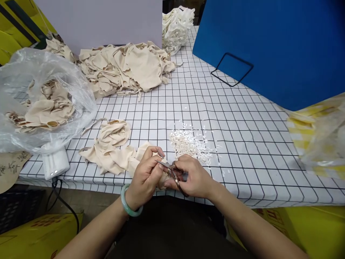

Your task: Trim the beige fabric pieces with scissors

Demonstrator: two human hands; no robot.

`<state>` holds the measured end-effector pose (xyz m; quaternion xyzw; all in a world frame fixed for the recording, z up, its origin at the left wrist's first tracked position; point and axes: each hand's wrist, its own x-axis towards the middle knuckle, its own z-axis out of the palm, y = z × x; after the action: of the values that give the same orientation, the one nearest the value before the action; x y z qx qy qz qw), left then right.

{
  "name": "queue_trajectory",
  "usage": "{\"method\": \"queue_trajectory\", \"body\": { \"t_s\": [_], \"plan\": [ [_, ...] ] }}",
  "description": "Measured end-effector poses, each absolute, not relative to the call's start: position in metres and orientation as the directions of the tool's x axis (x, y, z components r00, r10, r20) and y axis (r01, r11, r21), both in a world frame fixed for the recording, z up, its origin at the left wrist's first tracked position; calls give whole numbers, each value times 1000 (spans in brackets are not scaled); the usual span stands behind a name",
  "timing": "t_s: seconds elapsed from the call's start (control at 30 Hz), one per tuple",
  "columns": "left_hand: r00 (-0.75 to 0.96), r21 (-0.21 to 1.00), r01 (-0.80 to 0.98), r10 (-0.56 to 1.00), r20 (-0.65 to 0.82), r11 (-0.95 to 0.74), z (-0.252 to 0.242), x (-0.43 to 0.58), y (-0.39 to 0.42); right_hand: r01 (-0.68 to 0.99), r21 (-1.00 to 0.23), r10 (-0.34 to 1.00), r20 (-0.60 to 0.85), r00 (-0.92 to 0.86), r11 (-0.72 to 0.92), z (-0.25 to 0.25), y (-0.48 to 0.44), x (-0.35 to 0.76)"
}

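At the table's near edge, my left hand (147, 176) is closed on a piece of beige fabric (118, 158), which trails away to the left across the cloth. Scissors (175, 176) are gripped in my right hand (195, 176), their blades pointing left to the fingertips of my left hand. The edge of fabric between the blades is too small to make out. Just beyond my right hand lies a loose heap of small pale clippings (188, 142). A green bangle circles my left wrist.
A clear plastic bag (81, 90) with beige fabric inside stands at left, near a white power bank (55, 163) with a black cable. Behind lie a beige fabric pile (142, 66) and a white bundle (178, 28). A blue panel (269, 43) with a black wire frame (239, 81) leans at right.
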<state>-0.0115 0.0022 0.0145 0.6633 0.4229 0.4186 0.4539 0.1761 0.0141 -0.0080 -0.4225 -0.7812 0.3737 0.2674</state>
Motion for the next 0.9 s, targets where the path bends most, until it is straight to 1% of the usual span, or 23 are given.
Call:
{"method": "queue_trajectory", "body": {
  "t_s": [0.2,0.37,0.47,0.53,0.67,0.73,0.77,0.83,0.87,0.9],
  "plan": [
    [334,947,187,924,188,-260,10,-5,6,466,-829,884,70,-463,310,-12,9,183],
    [399,950,193,904,155,-248,6,5,14,523,-811,912,33,-409,263,-20,2,197],
    [425,950,210,896,126,-233,1,16,20,578,-781,939,28,-343,235,-26,-1,202],
    [436,945,218,891,129,-243,-1,22,23,621,-764,960,-11,-281,174,-29,-3,205],
    [463,918,272,876,139,-289,18,9,27,692,-720,989,-132,-62,-53,-21,-3,222],
    [409,862,365,892,190,-351,36,-18,25,720,-686,992,-118,36,-107,-10,-3,232],
    [341,806,441,905,256,-394,44,-34,23,730,-675,994,-96,58,-108,-5,-3,235],
    [183,631,636,881,436,-444,49,-63,13,727,-683,997,-58,47,-74,0,-4,232],
    [148,544,715,856,496,-439,45,-73,7,709,-704,999,-47,14,-43,0,-5,224],
    [158,476,766,844,512,-432,38,-80,-1,677,-736,998,-45,-43,-4,-3,-7,212]
  ]
}}
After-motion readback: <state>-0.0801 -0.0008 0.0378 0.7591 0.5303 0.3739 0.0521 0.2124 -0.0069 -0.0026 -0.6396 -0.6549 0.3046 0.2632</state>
